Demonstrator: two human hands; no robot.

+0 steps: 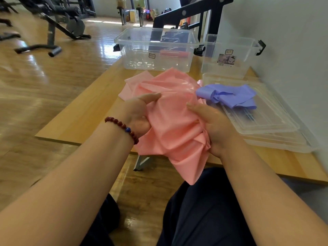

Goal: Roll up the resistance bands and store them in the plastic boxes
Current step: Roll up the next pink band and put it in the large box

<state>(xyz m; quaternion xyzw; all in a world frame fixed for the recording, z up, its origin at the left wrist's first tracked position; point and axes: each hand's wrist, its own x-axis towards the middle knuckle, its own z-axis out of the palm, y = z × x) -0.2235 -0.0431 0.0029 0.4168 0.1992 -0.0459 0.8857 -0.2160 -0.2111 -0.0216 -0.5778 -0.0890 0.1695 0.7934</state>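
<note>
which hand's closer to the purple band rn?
Right. The right hand grips the pink band just beside the purple band, nearer the person; the left hand holds the pink band's other side, farther away.

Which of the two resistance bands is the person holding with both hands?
The pink band, gripped by the left hand and right hand; the purple band lies on the clear lids, untouched.

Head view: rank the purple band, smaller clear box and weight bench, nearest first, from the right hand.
1. Purple band, just beyond the right hand.
2. Smaller clear box, table's far right.
3. Weight bench, far left, on the floor.
</note>
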